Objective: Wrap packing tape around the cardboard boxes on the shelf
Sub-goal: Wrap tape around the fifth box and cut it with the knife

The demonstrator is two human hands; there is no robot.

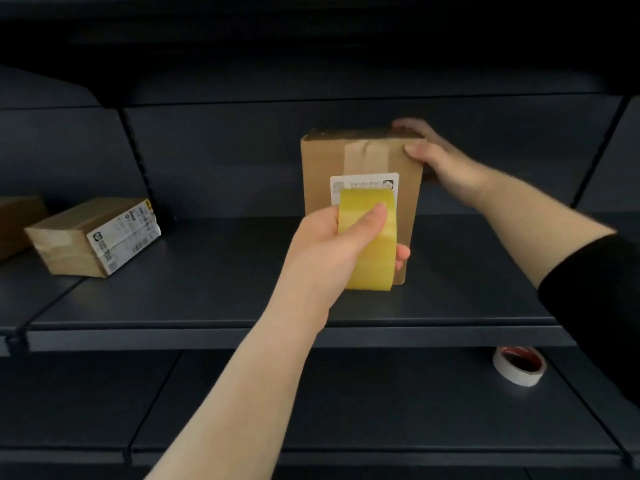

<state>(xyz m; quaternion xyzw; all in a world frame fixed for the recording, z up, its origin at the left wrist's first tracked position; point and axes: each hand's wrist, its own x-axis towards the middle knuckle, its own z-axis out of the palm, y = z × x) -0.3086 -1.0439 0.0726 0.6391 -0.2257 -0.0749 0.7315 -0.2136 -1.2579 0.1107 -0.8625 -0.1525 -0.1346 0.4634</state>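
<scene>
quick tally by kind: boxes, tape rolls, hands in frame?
Cardboard boxes: 3 (upright box, flat box, box at left edge, only partly in frame)
Tape rolls: 2 (yellow roll, white roll)
Hands: 2 (left hand, right hand)
Total: 7

Dark grey metal shelving (207, 271), several tiers, slotted upright (138, 161) at back between bays. Lower shelf (311, 410): white tape roll with red core (518, 365) lying flat, near right end, close behind front edge. Upper shelf underside (311, 46) in deep shadow across top of view. Back panel (225, 150) plain, dark.
</scene>
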